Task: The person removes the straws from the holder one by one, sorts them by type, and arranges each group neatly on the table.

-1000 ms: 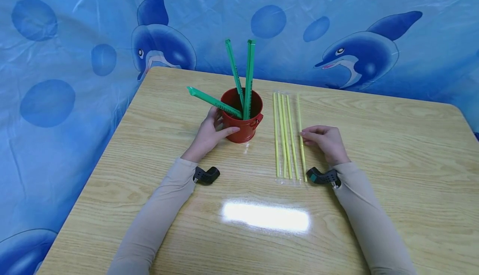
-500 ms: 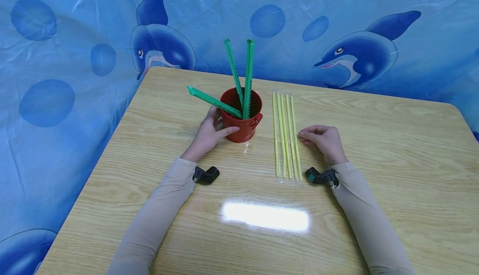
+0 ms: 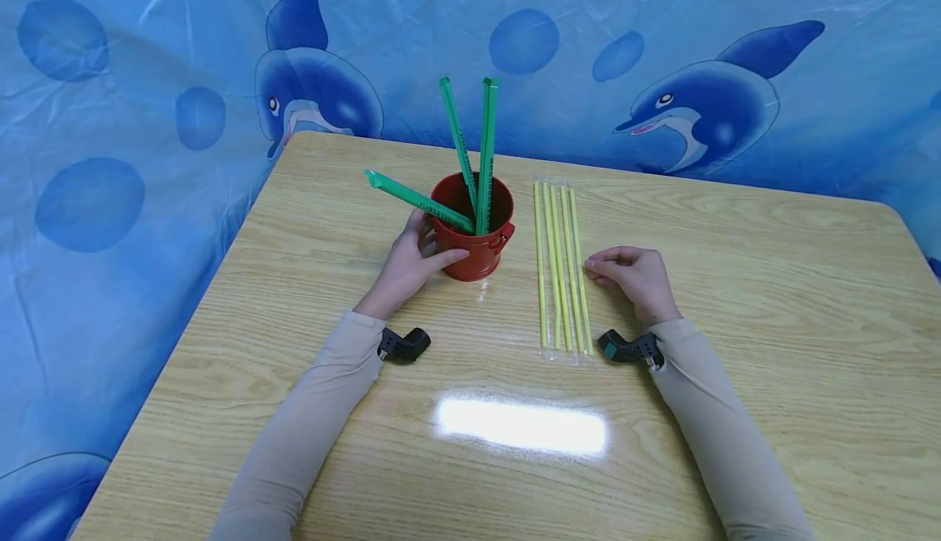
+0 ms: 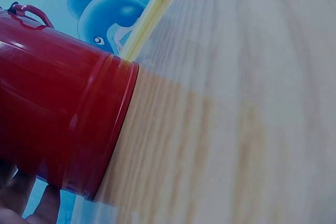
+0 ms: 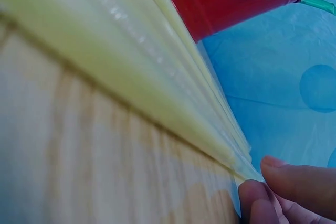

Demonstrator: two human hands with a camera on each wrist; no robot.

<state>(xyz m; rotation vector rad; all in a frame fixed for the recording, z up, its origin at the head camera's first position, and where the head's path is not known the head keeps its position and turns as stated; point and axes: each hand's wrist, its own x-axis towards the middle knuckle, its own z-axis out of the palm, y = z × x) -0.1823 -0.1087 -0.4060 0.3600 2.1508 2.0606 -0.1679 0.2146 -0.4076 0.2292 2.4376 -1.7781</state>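
My left hand [image 3: 408, 267] curves round the left side of a small red bucket [image 3: 474, 259], its thumb across the front. In the left wrist view the bucket [image 4: 58, 93] stands on the tabletop, with fingertips behind it. Several long green wrapped straws [image 3: 459, 136] with dark print lean inside the bucket, one tilted far left. To its right, several yellow straws [image 3: 555, 267] in clear wrappers lie side by side. My right hand [image 3: 635, 275] is at the rightmost one; in the right wrist view thumb and fingers [image 5: 294, 182] pinch the edge of this wrapped straw [image 5: 173, 114].
The wooden table [image 3: 772, 320] reaches to a blue sheet [image 3: 456, 18] printed with dolphins, which hangs behind it. A bright light reflection [image 3: 522, 425] lies on the table's front part. A black wrist camera [image 3: 404, 345] sits on each wrist.
The rightmost yellow straw has moved left against the others, its tilt now closer to theirs. My right hand shifted slightly left with it. The left hand and bucket have stayed put.
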